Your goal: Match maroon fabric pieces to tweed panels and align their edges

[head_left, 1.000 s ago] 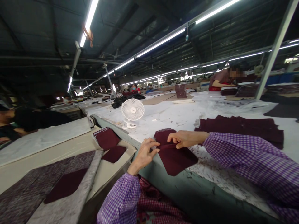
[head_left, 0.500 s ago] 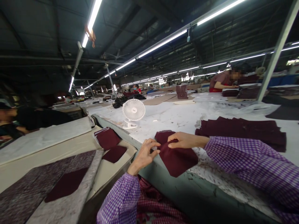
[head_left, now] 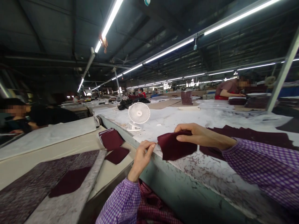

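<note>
A maroon fabric piece [head_left: 175, 147] hangs over the near edge of the white-covered table, slightly folded. My right hand [head_left: 198, 135] grips its upper right part between thumb and fingers. Just left of the fabric, my left hand [head_left: 143, 155] has thumb and forefinger pressed together; whatever is between them is too small to make out. Behind my right wrist lies a spread row of maroon pieces [head_left: 254, 137], partly covered by my sleeve. On the side table at left are a small stack of maroon pieces [head_left: 111, 140] and a loose maroon piece [head_left: 117, 155].
A white fan [head_left: 139, 113] stands near the table's left edge. At lower left, another maroon piece [head_left: 70, 182] lies on a speckled panel [head_left: 25, 183]. A co-worker [head_left: 230, 88] bends over stacks at the far right; another person [head_left: 17, 113] is at the left.
My right hand has lifted and shifted right with the fabric piece, which is now folded up higher. My left hand has come away from the fabric's edge and closed its fingertips.
</note>
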Demonstrator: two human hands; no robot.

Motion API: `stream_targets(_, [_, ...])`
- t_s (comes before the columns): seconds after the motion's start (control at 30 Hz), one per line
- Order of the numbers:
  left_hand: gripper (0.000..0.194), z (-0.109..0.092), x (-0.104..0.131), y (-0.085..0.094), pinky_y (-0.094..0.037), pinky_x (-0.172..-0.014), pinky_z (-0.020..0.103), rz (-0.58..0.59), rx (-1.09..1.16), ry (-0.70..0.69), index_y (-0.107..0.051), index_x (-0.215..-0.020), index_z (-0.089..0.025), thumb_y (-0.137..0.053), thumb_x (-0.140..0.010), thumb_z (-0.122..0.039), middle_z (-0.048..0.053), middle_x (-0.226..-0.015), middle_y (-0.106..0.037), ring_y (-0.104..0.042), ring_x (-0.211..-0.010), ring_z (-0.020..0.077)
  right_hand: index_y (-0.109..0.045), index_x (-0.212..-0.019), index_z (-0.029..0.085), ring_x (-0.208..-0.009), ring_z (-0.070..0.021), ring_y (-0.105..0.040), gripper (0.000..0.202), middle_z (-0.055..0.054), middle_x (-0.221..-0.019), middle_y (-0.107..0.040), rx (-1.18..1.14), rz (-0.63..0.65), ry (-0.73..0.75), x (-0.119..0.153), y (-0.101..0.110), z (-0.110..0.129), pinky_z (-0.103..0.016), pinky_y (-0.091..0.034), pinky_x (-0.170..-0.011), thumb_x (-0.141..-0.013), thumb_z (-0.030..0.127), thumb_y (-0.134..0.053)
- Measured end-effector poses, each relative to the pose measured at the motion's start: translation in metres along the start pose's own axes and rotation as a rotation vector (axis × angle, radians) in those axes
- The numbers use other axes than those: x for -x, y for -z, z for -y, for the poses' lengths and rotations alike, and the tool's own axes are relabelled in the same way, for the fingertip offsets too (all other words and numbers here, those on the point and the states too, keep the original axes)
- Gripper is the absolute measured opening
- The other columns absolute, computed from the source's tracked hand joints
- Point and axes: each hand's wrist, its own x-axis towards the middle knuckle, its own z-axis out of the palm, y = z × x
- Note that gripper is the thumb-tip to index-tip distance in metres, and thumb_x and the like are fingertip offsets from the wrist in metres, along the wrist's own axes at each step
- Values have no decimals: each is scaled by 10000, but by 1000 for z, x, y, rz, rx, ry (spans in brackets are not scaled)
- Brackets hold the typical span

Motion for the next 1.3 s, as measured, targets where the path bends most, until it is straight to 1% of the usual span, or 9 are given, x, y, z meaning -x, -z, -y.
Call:
stream_targets(0.13, [417,-40,4,7,-422,-767,279,-142,158,-18,-659,-777,-159,-380,-926,-430,41,-771,-599,-542,-800,166,-591,-900,147,-676,-127,-508,286,-26,-781,-595,65,-33,13,0,-4,0,-248,-394,-593,-850,417,-513])
stream_targets(0.23, [325,-66,7,6,-423,-715,248,-210,244,-8,-657,-746,-157,-527,-859,-433,22,-747,-589,-539,-758,145,-594,-890,148,-679,-131,-516,284,-30,-779,-603,110,-52,55,0,-8,1,-253,-398,-603,-856,416,-507])
stream_targets(0.47, [262,-80,18,3,-247,-337,189,-229,458,294,-668,-775,-147,-630,-795,-405,-73,-347,-451,-345,-288,61,-610,-846,164,-664,-123,-519,262,-25,-755,-601,206,-117,171,2,-10,13,-248,-405,-605,-864,412,-528])
stream_targets(0.53, [206,-82,21,6,-379,-391,200,-247,469,188,-679,-817,-151,-624,-813,-350,-17,-482,-615,-485,-364,87,-631,-817,170,-663,-120,-521,232,-28,-750,-591,243,-162,275,3,-9,16,-248,-408,-607,-868,375,-537])
stream_targets(0.6, [115,-85,24,10,-517,-594,253,-309,394,3,-694,-809,-168,-646,-802,-272,37,-733,-712,-637,-609,133,-664,-814,185,-676,-118,-529,198,-33,-765,-584,284,-184,373,5,-7,20,-247,-410,-600,-867,339,-551])
stream_targets(0.7, [68,-89,26,15,-525,-816,323,-396,279,-218,-692,-831,-199,-673,-771,-172,47,-947,-704,-649,-908,182,-698,-855,228,-689,-114,-540,164,-31,-790,-573,339,-214,469,9,-1,28,-241,-411,-573,-875,293,-549])
stream_targets(0.83, [221,-90,31,15,-527,-852,354,-446,306,-358,-648,-948,-222,-620,-790,-71,46,-995,-688,-638,-952,183,-708,-866,306,-667,-128,-547,192,-28,-787,-570,406,-250,523,15,5,39,-261,-420,-540,-888,281,-519])
stream_targets(1.2, [301,-91,35,17,-538,-871,377,-480,309,-425,-619,-1024,-238,-595,-796,-43,50,-996,-691,-644,-963,190,-692,-864,339,-620,-138,-557,216,-31,-757,-575,500,-276,544,19,5,47,-272,-443,-510,-890,259,-493])
stream_targets(1.3, [215,-92,35,19,-559,-783,331,-477,267,-411,-654,-952,-214,-606,-798,-72,49,-935,-699,-657,-882,175,-685,-896,311,-665,-143,-579,184,-34,-782,-593,502,-251,551,16,4,44,-270,-463,-550,-879,245,-513])
